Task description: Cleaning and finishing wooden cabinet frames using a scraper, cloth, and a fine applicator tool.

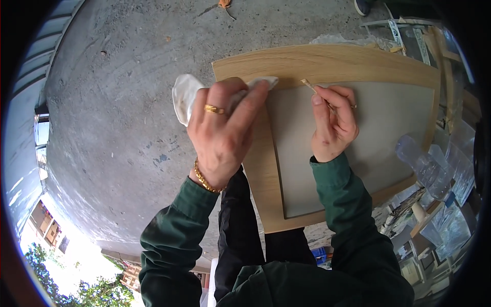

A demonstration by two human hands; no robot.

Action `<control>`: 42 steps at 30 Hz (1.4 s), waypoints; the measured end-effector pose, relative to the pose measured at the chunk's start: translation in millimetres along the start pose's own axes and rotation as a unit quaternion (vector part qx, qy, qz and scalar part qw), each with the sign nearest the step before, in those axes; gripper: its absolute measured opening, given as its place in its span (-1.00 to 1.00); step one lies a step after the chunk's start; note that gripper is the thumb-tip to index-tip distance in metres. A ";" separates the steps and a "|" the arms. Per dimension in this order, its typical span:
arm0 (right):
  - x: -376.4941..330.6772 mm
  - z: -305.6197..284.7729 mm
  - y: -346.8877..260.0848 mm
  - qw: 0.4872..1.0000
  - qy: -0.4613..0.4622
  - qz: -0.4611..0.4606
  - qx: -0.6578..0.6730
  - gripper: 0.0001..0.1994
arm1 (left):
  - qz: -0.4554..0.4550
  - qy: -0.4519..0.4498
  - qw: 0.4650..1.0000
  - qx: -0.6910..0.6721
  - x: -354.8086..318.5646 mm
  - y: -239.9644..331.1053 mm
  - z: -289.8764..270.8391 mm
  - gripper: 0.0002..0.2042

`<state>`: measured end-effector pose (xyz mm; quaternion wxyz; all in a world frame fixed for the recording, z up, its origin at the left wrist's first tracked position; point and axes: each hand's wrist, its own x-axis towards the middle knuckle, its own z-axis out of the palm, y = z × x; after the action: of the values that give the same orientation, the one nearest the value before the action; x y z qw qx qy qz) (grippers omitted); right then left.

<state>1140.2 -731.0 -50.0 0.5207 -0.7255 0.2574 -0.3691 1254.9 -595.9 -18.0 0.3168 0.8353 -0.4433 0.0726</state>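
Observation:
A wood-coloured framed panel (327, 62), like a cabinet door with a grey inset, lies tilted across the area before my legs. My left hand (225, 130) is closed on a white cloth (186, 97) above the panel's far left corner. Part of the cloth hangs out left of the fingers, and another fold shows at the fingertips near the frame's inner corner. Over the grey inset, my right hand (335, 125) pinches a thin beige stick (308, 85) between thumb and fingers. Its tip points up and left toward the far frame strip; its exact kind is unclear.
To the right lie a clear plastic bottle (427, 166), plastic wrapping (452, 233) and wooden pieces (450, 82). Grey concrete floor (117, 112) spreads to the left. A shoe (362, 6) shows at the far edge, and a dry leaf (224, 3) lies on the floor.

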 end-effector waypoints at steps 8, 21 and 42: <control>0.7 0.5 0.1 1.000 0.005 0.005 -0.003 -0.84 | 0.093 -0.111 0.988 0.051 14.8 -5.3 5.9 -0.67; 1.2 -0.7 2.8 1.000 0.004 -0.005 -0.004 -0.85 | 0.101 -0.159 0.980 0.067 8.3 -4.3 4.9 -0.65; 0.6 -0.2 -0.6 1.000 -0.001 0.014 -0.022 -0.84 | -0.044 -0.180 0.976 0.118 -15.2 33.2 -2.6 -0.69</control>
<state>1140.3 -731.4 -49.3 0.5097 -0.7336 0.2753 -0.3553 1220.2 -597.2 -6.6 0.1340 0.8849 -0.4441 -0.0417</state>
